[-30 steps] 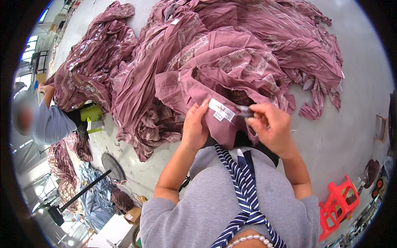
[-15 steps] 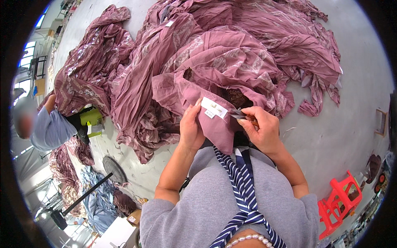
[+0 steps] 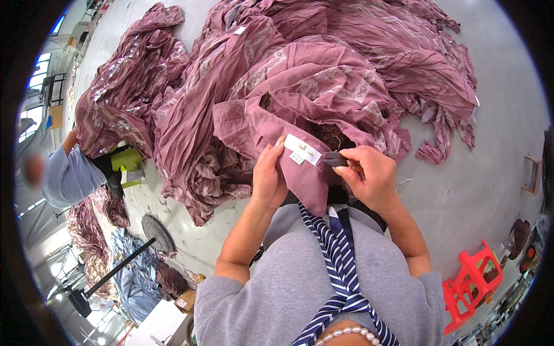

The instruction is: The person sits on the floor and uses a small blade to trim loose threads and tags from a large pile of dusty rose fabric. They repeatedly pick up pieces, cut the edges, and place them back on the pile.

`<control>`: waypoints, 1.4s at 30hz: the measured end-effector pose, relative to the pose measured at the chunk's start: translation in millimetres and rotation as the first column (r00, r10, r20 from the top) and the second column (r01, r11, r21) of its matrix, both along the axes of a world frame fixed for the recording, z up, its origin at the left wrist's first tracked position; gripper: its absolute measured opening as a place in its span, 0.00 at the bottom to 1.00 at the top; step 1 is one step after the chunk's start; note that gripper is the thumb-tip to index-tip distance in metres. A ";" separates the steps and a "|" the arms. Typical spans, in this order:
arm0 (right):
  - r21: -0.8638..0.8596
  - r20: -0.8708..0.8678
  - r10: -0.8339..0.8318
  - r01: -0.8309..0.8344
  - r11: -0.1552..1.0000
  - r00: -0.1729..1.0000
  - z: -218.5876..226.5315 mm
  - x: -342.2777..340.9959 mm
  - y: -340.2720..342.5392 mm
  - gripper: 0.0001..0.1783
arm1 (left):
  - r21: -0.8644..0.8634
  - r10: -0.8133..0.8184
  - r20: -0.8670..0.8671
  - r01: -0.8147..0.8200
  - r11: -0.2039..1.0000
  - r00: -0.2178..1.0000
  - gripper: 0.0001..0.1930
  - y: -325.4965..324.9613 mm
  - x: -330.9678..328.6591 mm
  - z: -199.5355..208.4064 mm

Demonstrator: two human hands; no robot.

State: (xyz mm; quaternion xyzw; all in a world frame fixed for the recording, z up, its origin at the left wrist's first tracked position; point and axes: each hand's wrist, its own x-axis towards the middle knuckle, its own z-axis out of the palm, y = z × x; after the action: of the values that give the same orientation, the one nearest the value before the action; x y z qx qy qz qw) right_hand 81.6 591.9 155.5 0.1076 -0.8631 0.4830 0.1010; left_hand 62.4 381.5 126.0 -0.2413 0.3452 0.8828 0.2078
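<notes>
My left hand (image 3: 269,177) pinches the edge of a mauve garment (image 3: 309,187), its thumb beside the left end of a white sewn-in label (image 3: 302,149). A smaller white tag hangs under that label. In my right hand (image 3: 372,177) is a pair of thread snips (image 3: 332,160), their dark blades pointing left at the label's right end. My fingers cover most of the handle. Just beyond the snips, the garment's dark brown inside (image 3: 333,137) shows through an opening. The rest of the garment spreads away from me in folds with pale patterned bands.
A large heap of similar mauve garments (image 3: 369,52) covers much of the grey surface ahead. At the left, another person (image 3: 72,176) touches a mauve pile. A red plastic stool (image 3: 476,274) stands at the lower right; blue cloth (image 3: 135,274) lies at the lower left.
My right hand and the snips have shifted slightly right. The label has tilted a little and moved slightly right, while my left hand keeps its hold on the garment.
</notes>
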 end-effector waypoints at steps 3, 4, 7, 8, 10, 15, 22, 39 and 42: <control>0.075 -0.069 0.080 -0.075 0.994 0.994 -1.6 -1.5 3.3 0.15 | -0.065 0.019 0.039 -0.016 0.998 0.999 0.17 4.2 -1.6 7.3; 0.104 -0.078 0.087 -0.079 0.991 0.993 -3.3 -1.3 4.6 0.15 | -0.062 0.019 0.033 -0.017 0.998 0.999 0.17 4.0 -1.9 6.8; 0.112 -0.084 0.116 -0.107 0.988 0.990 -3.6 -0.9 5.7 0.15 | -0.060 0.022 0.020 -0.021 0.998 1.000 0.17 3.3 -2.7 6.6; 0.103 -0.082 0.127 -0.118 0.988 0.988 -3.8 -0.4 5.8 0.15 | -0.061 0.024 0.019 -0.023 0.998 1.000 0.17 3.6 -2.5 6.9; 0.085 -0.080 0.139 -0.133 0.988 0.987 -1.9 -1.2 3.6 0.15 | -0.046 0.017 0.020 -0.016 0.999 1.000 0.17 3.1 -2.4 5.5; 0.083 -0.075 0.149 -0.142 0.986 0.986 -1.0 -2.3 0.8 0.15 | 0.012 -0.018 0.016 0.018 1.000 1.000 0.16 0.1 -3.7 2.3; 0.096 -0.071 0.149 -0.142 0.985 0.986 0.8 -4.0 -2.4 0.15 | -0.016 -0.013 -0.034 0.012 1.000 0.999 0.14 2.9 -2.2 9.2; 0.116 -0.074 0.127 -0.118 0.986 0.989 2.2 -6.5 0.3 0.15 | -0.037 -0.028 -0.051 0.026 0.999 0.998 0.12 7.8 -3.5 17.7; 0.111 -0.085 0.143 -0.133 0.985 0.986 3.3 -8.2 -1.7 0.15 | -0.085 -0.028 -0.016 0.026 0.996 0.999 0.12 12.5 -1.4 25.3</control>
State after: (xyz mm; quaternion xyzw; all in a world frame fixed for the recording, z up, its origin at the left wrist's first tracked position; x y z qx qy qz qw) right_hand 73.5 590.2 158.8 0.1945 -0.8721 0.4375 0.1011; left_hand 61.0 394.0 151.3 -0.2374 0.3872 0.8667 0.2063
